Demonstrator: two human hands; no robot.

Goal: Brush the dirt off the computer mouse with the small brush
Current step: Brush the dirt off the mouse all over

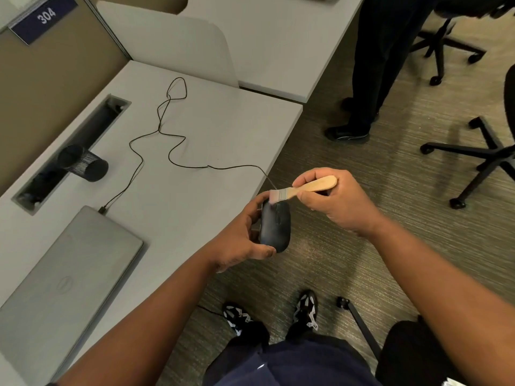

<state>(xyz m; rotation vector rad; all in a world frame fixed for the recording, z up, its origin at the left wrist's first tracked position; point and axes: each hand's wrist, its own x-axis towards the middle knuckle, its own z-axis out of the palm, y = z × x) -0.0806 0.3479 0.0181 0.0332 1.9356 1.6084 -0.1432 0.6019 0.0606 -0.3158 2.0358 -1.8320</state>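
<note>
- So, the left hand (pixel 245 235) is wrapped around a black computer mouse (pixel 275 225), fingers curled along its far side and thumb pressed at the near end, holding it up just off the edge of the surface (pixel 211 129), over the carpet.
- The right hand (pixel 331 199) is closed in a pinch on the wooden handle of a small brush (pixel 303 188), thumb on top, fingers underneath.
- Brush is lying roughly sideways, and its pale bristles are touching the front end of the mouse, right by the buttons and scroll wheel.
- The mouse's thin black cable (pixel 167 135) runs from its front back across the surface in loose loops and ends at a plug on the closed grey laptop (pixel 69 274) at the left.
- A black mesh pen cup (pixel 83 162) is tipped on its side near a cable slot (pixel 72 151) in the surface.
- Down low you can see the person's own two black and white shoes (pixel 306 309) on the carpet, and another person's dark trouser legs (pixel 373 65) stand further back, with office chair bases (pixel 485 157) off to the right.
</note>
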